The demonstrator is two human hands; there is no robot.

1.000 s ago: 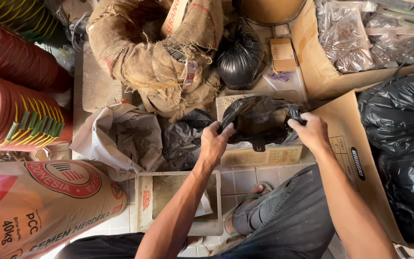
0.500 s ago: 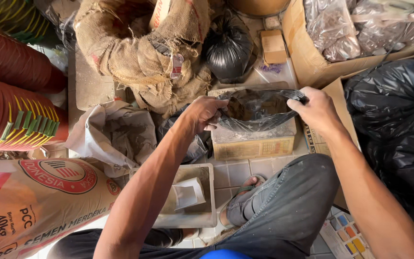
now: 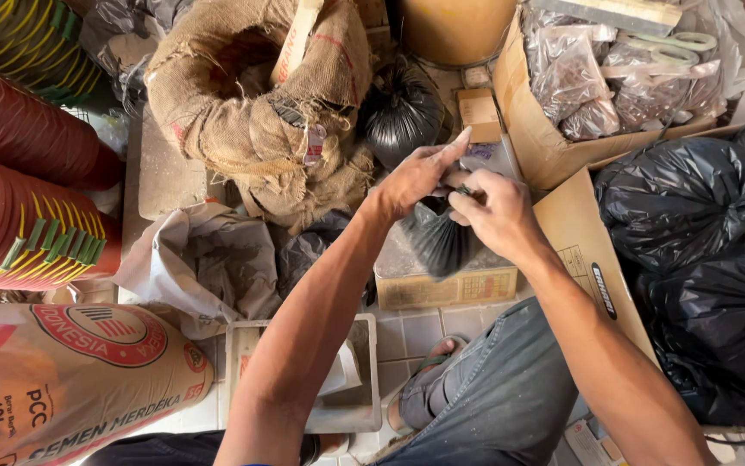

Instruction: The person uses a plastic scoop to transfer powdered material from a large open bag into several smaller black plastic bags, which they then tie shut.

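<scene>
Both pinching the gathered neck of small black plastic bag (image 3: 438, 242): left hand (image 3: 416, 177), index finger outstretched; right hand (image 3: 495, 211), fingers curled tight, above tan cardboard box (image 3: 441, 285).

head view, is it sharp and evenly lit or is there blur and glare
Head view: sharp on both hands, left hand and right hand, pinching the small black bag; soft daylight, faint sheen on the big black bags; edges bow with wide-angle distortion.
</scene>
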